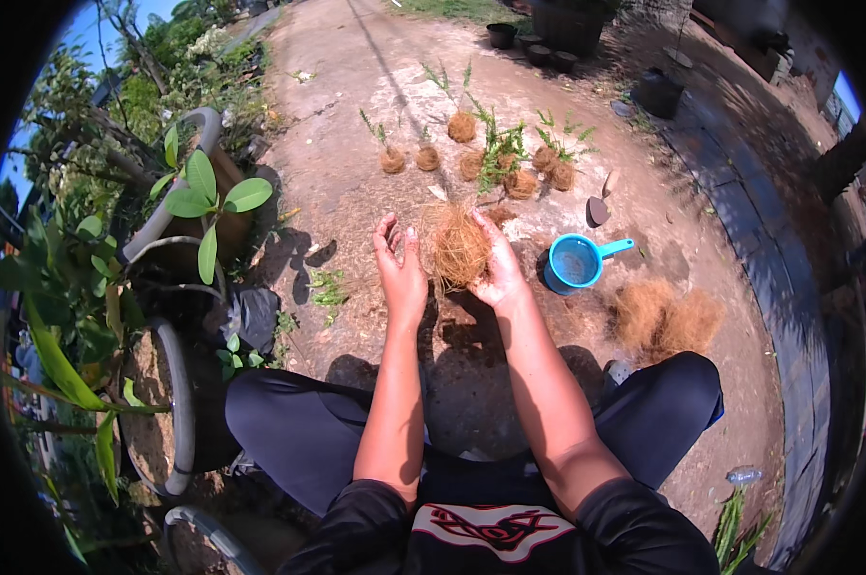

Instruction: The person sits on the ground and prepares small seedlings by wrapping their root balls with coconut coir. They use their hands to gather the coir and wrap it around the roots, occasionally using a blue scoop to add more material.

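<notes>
A ball of brown coconut fibre (459, 248) rests in my right hand (501, 262), which cups it from the right and below. My left hand (401, 266) is raised just left of the ball, its fingers apart and nothing in them. Beyond my hands, several smaller fibre balls with green sprigs stand on the ground, among them one with a tall sprig (462, 126) and one at the left (392, 160). A blue dipper (575, 263) holding water stands right of my right hand. Past it lies a small hand trowel (600, 208). Loose coconut fibre (666, 320) lies near my right knee.
Large pots with grey rims (181, 402) and leafy plants line the left side. Cut green sprigs (327, 289) lie left of my hands. Dark pots (501, 36) stand at the far end. A clear plastic bottle (744, 474) lies at the lower right, beside a green plant (731, 528).
</notes>
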### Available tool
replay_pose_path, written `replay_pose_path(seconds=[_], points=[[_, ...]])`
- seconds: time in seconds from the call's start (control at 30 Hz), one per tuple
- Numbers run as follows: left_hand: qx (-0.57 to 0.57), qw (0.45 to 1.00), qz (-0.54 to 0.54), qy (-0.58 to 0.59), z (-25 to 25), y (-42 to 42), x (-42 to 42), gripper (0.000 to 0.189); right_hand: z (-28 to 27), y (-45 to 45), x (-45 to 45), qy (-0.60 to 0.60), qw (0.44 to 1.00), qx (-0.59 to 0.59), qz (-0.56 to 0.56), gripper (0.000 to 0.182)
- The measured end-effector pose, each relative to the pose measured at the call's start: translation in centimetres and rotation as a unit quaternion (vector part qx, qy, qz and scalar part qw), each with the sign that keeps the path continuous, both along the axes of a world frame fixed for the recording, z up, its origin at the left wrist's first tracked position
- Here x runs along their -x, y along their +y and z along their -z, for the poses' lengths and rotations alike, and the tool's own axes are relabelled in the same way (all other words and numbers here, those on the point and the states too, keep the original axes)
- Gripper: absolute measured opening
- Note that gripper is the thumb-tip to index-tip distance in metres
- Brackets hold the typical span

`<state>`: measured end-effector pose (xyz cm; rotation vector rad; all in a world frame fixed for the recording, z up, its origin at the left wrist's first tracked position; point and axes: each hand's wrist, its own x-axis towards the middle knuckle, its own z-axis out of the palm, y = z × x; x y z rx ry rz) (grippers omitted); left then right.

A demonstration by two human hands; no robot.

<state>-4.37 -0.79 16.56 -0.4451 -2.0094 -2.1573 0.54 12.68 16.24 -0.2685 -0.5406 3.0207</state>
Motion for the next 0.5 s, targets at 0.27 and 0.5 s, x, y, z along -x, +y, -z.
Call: replay_pose_path(seconds=[0.27, 0.5], points=[[0.137, 0.986, 0.053, 0.082, -0.5, 2.9, -2.2, 0.053, -0.9, 0.0, -0.4, -0.004, 0.997, -0.074, 0.021, 0.077], [0.016, 0.998, -0.065, 0.002, 1.4, 2.6, -0.6, 0.037, -1.9, -0.8, -0.9, -0.001, 0.962, -0.258, -0.092, 0.098]])
